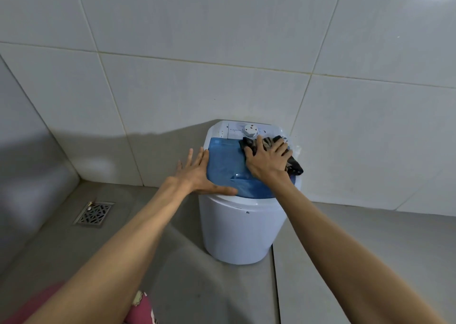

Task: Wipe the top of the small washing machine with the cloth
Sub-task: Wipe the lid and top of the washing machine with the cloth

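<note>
A small white washing machine (237, 227) with a translucent blue lid (225, 166) stands on the floor against the tiled wall. A white dial (250, 129) sits on its rear control panel. My right hand (267, 162) lies flat on a dark patterned cloth (293, 164), pressing it onto the right rear part of the lid, just in front of the dial. Most of the cloth is hidden under that hand. My left hand (199, 173) rests with fingers spread against the machine's left rim, thumb along the lid's front edge.
A square metal floor drain (93, 213) lies in the grey floor to the left. White tiled walls (222, 64) meet in a corner at the left. A floor joint runs down beside the machine's right. Pink clothing (140, 309) shows at the bottom edge.
</note>
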### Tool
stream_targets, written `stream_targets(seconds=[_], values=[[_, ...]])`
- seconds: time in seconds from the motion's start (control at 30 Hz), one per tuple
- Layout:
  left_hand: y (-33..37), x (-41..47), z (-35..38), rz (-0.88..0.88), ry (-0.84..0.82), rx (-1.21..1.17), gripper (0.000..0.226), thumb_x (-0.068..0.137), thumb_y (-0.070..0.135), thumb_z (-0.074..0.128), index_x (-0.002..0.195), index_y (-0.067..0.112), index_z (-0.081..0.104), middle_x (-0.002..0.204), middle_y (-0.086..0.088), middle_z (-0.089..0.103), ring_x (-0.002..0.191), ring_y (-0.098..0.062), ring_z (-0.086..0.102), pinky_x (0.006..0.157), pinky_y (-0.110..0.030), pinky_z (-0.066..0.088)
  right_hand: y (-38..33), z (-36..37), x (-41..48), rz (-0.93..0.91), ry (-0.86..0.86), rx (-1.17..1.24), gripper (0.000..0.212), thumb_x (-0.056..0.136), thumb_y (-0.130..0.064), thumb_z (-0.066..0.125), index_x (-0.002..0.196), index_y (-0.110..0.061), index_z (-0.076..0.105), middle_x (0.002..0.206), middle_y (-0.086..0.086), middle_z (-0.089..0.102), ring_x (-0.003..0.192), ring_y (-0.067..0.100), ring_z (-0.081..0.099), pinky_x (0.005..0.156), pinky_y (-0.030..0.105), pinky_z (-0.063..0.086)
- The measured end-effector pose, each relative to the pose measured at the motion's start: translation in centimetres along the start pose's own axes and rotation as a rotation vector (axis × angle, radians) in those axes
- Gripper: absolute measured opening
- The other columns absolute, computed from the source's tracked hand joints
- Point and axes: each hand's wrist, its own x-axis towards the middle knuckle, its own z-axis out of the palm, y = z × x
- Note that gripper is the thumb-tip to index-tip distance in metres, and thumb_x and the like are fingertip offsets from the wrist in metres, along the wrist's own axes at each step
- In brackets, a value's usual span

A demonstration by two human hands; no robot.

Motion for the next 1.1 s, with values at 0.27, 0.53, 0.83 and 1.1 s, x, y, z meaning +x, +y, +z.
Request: stream_targets(seconds=[0.27,0.53,0.83,1.1], values=[[-0.6,0.6,0.9,0.029,0.011,-0.077,0.15,0.046,0.093,0.059,0.153,0.022,-0.019,0.161,0.006,-0.025,0.146,-0.021,-0.027,0.119,-0.055,-0.005,-2.9,0.8,0.4,-0.57,-0.036,-0.012,0.055,0.103,-0.049,0.022,0.156,-0.04,0.012,0.165,0.013,0.003,0.153,0.028,-0.002,0.122,0.045,-0.005],[-0.5,0.9,1.1,0.011,-0.023,-0.138,0.158,0.039,0.095,0.059,0.149,0.024,-0.028,0.159,0.007,-0.031,0.145,-0.02,-0.029,0.119,-0.055,-0.008,-7.7,0.6,5.9,-0.427,-0.058,0.006,0.057,0.101,-0.051,0.022,0.156,-0.035,0.019,0.165,0.016,-0.004,0.152,0.031,-0.006,0.122,0.044,-0.005],[-0.4,0.9,0.9,0.011,-0.043,-0.113,0.154,0.046,0.092,0.06,0.148,0.022,-0.03,0.157,0.007,-0.033,0.145,-0.022,-0.03,0.118,-0.056,-0.01,-9.5,0.8,6.9,-0.369,-0.001,0.01,0.052,0.098,-0.048,0.027,0.147,-0.033,0.038,0.159,0.024,0.014,0.147,0.038,0.009,0.12,0.046,0.005],[0.0,0.2,0.4,-0.023,-0.043,-0.118,0.152,0.049,0.089,0.063,0.15,0.02,-0.027,0.159,0.006,-0.03,0.147,-0.022,-0.026,0.118,-0.058,-0.008,-5.0,0.4,2.1,-0.433,-0.115,0.06,0.056,0.101,-0.049,0.023,0.155,-0.039,0.017,0.166,0.01,-0.001,0.153,0.027,-0.003,0.122,0.042,-0.004]])
